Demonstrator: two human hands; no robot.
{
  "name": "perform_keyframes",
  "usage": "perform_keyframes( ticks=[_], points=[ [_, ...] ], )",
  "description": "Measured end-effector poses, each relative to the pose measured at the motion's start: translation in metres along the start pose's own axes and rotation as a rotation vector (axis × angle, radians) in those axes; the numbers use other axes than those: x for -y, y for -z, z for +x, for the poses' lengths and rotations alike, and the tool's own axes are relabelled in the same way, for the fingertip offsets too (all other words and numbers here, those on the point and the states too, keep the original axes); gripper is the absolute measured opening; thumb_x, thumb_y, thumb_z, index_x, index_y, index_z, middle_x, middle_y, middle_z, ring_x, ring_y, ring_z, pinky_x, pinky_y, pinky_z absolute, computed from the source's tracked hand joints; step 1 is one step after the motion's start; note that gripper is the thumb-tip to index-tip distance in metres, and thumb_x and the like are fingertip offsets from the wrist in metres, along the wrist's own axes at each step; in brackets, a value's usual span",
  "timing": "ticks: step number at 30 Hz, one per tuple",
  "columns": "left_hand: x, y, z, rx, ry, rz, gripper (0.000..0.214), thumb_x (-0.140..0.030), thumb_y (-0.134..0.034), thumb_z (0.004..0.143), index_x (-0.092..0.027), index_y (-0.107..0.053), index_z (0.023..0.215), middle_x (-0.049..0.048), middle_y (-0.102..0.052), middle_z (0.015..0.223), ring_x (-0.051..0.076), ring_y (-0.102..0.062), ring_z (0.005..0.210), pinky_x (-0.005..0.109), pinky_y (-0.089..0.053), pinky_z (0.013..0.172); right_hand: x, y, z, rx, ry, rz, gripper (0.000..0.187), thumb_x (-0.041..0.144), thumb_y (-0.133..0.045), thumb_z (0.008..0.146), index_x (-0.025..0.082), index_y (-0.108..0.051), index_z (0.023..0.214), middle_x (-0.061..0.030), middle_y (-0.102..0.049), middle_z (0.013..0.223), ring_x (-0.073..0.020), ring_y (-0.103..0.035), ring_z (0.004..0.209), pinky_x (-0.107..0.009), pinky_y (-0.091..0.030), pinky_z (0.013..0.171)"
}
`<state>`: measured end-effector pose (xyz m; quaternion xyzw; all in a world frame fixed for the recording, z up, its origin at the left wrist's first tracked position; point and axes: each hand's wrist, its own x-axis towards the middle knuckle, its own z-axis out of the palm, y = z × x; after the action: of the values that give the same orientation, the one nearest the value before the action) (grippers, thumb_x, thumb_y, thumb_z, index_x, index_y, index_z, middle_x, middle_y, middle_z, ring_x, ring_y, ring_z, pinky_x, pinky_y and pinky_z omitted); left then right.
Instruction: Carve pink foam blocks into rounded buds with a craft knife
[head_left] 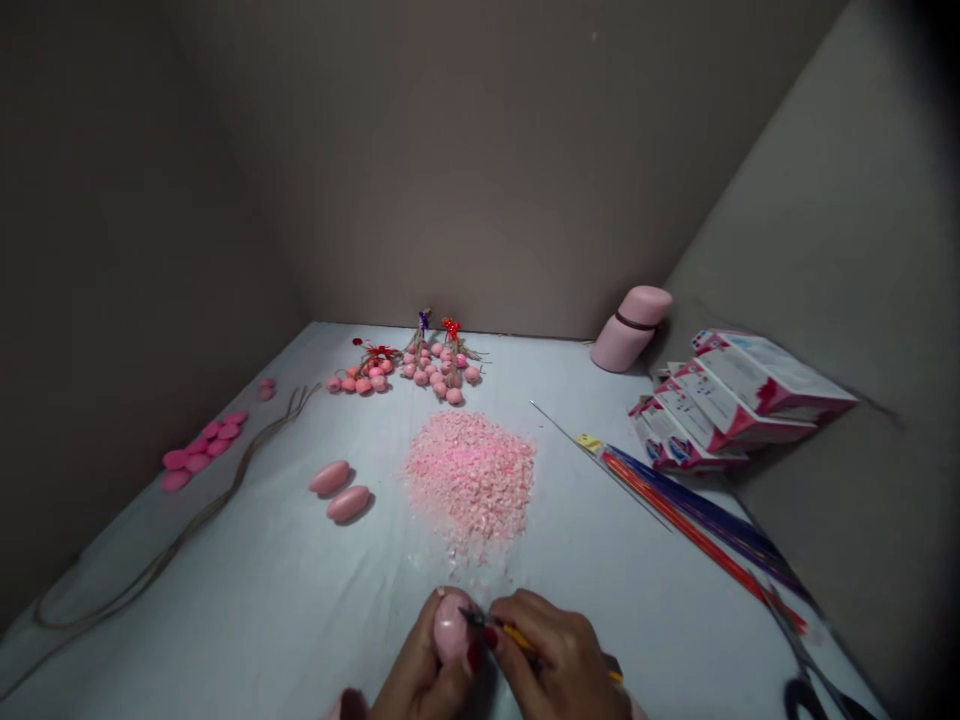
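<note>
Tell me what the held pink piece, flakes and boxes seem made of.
Pink piece: probably soap or wax, smooth and softly glossy, given its highlight. Flakes: likely the same, rather matte, judging by similar pink, shaved bits. Boxes: apparently printed cardboard, finish unclear, judging by flat panels and straight edges.

Inspector: Far end of the white table (187, 640)?
Clerk: Three bundles of small pink balls: one with red trim at left (364, 385), one purple-tied (421, 378), one red-tied (454, 396). To their right, one pink flask (619, 348), dark band below the cap.
Inspector: Right side?
Clerk: Stacked white-and-magenta boxes (720, 400), print too small to read. Nearer, blue strips (697, 510) beside red strips (682, 522); thin metal rod (559, 427) alongside. Dark-handled scissors (805, 660) at the red strips' near end.
Inspector: Left side?
Clerk: Brown cord (244, 470), laid in a long curve.
</note>
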<state>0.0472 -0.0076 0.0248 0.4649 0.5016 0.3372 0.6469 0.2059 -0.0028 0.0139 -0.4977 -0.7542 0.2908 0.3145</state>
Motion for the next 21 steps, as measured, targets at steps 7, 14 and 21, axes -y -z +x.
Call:
perform_keyframes(
  ticks=[7,14,21],
  points=[
    [0.005,0.002,0.005,0.048,-0.12,-0.059,0.038,-0.06,-0.043,0.08,-0.023,-0.048,0.075,-0.0023,-0.041,0.069,0.015,-0.039,0.066,0.028,-0.038,0.065,0.001,-0.002,-0.001,0.065,0.06,0.036,0.028,0.035,-0.041,0.092,0.022,-0.061,0.078,-0.0008,-0.061,0.068,-0.014,-0.058,0.061,-0.022,-0.038,0.056],
    [0.011,0.006,0.007,0.128,-0.08,-0.019,0.033,-0.055,-0.045,0.082,-0.023,-0.045,0.078,-0.004,-0.033,0.07,0.014,-0.035,0.066,0.027,-0.034,0.065,0.003,-0.001,-0.001,0.071,0.026,0.035,0.027,0.034,-0.041,0.091,0.023,-0.063,0.08,-0.0007,-0.062,0.07,-0.0145,-0.058,0.063,-0.023,-0.038,0.058],
    [0.012,0.003,0.006,0.042,-0.159,0.043,0.031,-0.052,-0.044,0.083,-0.023,-0.043,0.076,-0.0032,-0.038,0.069,0.014,-0.037,0.065,0.027,-0.036,0.064,0.003,-0.003,-0.003,0.069,-0.012,0.024,0.024,0.031,-0.041,0.09,0.022,-0.061,0.079,-0.0008,-0.061,0.072,-0.0146,-0.058,0.065,-0.023,-0.039,0.058]
  ],
)
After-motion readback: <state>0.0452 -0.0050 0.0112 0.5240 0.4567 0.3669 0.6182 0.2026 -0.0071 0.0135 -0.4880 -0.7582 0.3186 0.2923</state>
